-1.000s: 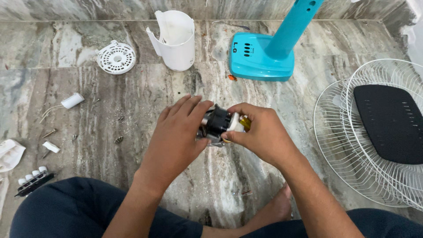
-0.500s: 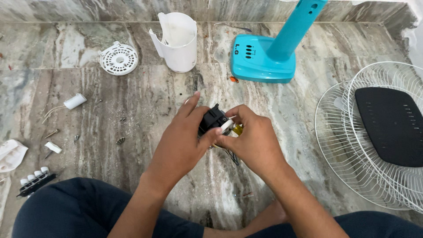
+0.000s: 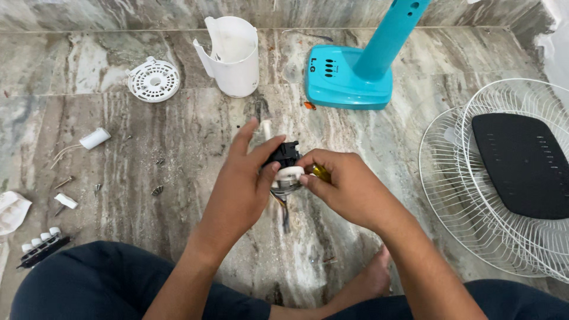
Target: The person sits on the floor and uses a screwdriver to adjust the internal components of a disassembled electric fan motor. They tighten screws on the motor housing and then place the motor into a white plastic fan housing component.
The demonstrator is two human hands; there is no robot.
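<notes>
Both hands at frame center, gripping a small black-and-white motor part [image 3: 284,169] w/ wires hanging under it. Left hand [image 3: 240,189] fingers curled on its left side, index raised. Right hand [image 3: 349,189] fingers closed on its right side. Marble floor [image 3: 178,154] below: teal fan base [image 3: 347,77] upper center, white housing [image 3: 234,56] upper left, wire grille [image 3: 474,195] right.

Turquoise fan base [image 3: 349,77], white housing [image 3: 234,56], round vent cover [image 3: 154,79], wire fan guards [image 3: 504,184], scattered screws [image 3: 157,191]
</notes>
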